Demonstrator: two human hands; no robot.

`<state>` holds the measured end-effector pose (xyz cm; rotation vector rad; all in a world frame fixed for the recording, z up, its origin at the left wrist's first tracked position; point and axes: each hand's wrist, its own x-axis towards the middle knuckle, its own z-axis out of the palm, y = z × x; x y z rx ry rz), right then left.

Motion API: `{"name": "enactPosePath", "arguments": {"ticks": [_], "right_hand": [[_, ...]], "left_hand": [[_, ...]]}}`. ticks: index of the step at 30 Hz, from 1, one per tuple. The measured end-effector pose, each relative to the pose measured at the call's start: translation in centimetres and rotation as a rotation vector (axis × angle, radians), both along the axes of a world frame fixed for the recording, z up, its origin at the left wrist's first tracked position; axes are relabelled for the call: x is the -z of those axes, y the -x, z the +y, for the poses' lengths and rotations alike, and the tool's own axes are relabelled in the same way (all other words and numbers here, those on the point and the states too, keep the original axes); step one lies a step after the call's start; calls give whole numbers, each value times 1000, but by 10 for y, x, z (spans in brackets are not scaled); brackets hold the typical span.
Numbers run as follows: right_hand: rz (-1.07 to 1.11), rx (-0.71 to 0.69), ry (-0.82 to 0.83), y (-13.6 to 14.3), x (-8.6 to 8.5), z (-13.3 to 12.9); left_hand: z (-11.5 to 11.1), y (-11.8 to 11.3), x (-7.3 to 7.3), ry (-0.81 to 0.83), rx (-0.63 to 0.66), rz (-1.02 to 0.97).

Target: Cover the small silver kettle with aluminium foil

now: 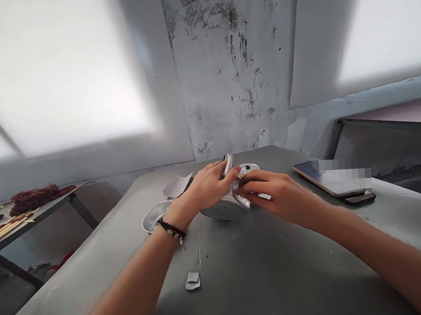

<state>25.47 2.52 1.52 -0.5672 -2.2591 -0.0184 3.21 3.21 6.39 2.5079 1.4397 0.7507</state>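
Observation:
My left hand (210, 185), with a black beaded bracelet at the wrist, is over a round silvery metal vessel (223, 212). Its thumb and fingers close around a shiny foil-like piece that sticks up between them. From the right, my right hand (268, 188) pinches the crumpled silver foil (242, 201) at its lower edge. Both hands cover most of the vessel's top. Behind them lies a round silvery lid-like disc (251, 166) with a black knob. Left of my left hand are a perforated metal bowl (150, 218) and a curved pale sheet (177, 184).
A small folded silvery piece (193, 281) lies on the grey table (238, 278) toward the front. Flat phone-like devices (331, 179) are stacked at the right. On a side table at left sit dark red yarn (39, 197) and pale sticks (9, 229). A stained wall stands behind.

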Motion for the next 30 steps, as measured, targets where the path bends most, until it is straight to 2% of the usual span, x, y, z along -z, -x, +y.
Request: {"name": "enactPosePath", "arguments": {"ticks": [3,6,9,15,18,20,23,28,30], "right_hand": [[-123,65,-15,-5,1,5],[-66,137,-87,-7,1,8],[26,136,-132,-3,2,6],[-69,206,-130,-1,3,3],[28,191,-175,-1,2,1],[17,181,-175,0,2,1],[-51,212,-143,0,2,2],[60,214,-150,1,2,0],[27,201,-125,2,3,1]], "left_hand": [[1,2,0,14,-17,-15],[2,4,0,38,-34,-34],[2,2,1,23,-10,-14],[1,-2,3,-8,-26,2],[0,-3,3,-8,13,-10],[-1,-3,3,-14,30,-13],[-1,-4,3,-7,-6,-8],[-1,-3,3,-1,-19,-3],[0,-3,3,-4,-14,-3]]}}
